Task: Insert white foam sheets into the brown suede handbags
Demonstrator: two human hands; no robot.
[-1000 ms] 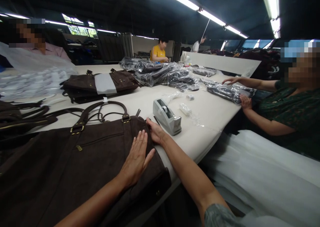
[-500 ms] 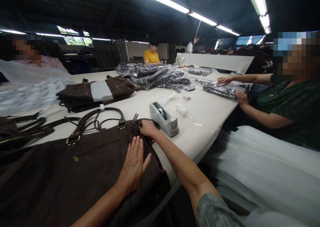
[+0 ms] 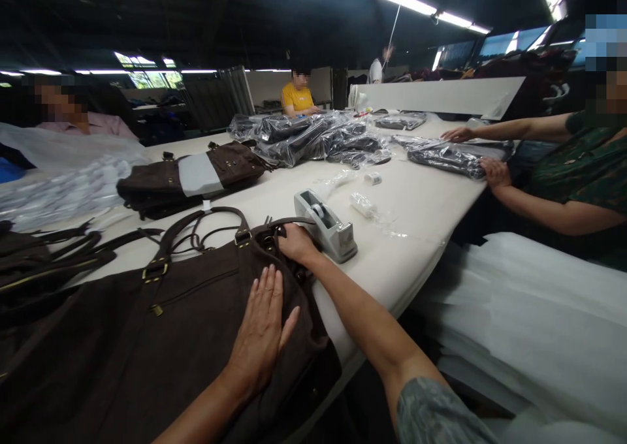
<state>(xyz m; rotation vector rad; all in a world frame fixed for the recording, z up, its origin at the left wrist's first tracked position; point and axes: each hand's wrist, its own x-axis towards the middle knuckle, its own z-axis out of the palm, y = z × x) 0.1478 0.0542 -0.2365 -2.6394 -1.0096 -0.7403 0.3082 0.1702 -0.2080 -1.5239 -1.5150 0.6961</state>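
A large dark brown handbag [image 3: 196,326] lies on the near edge of the table, its two looped handles [image 3: 171,235] spread away from me. My left hand [image 3: 259,326] rests flat on the bag's right part, fingers stretched out. At the bag's upper right corner, my right hand [image 3: 296,243] has its fingers curled on the edge near a strap; the fingertips are partly hidden. Just beyond that hand stands a grey tape dispenser [image 3: 326,225]. A short zip with a brass-coloured pull [image 3: 157,310] shows on the bag's front.
Another brown bag with a pale wrap [image 3: 198,173] lies farther back on the white table [image 3: 416,202]. Several plastic-wrapped bags [image 3: 313,137] are heaped behind it. A co-worker's hands [image 3: 494,170] touch a wrapped bag at right. Stacked white sheets [image 3: 539,313] stand below the table's right edge.
The view has shifted slightly, so the scene sits a little differently. The bag's upper right corner is more spread, with strap and fittings showing beside my right hand. My left hand stays flat.
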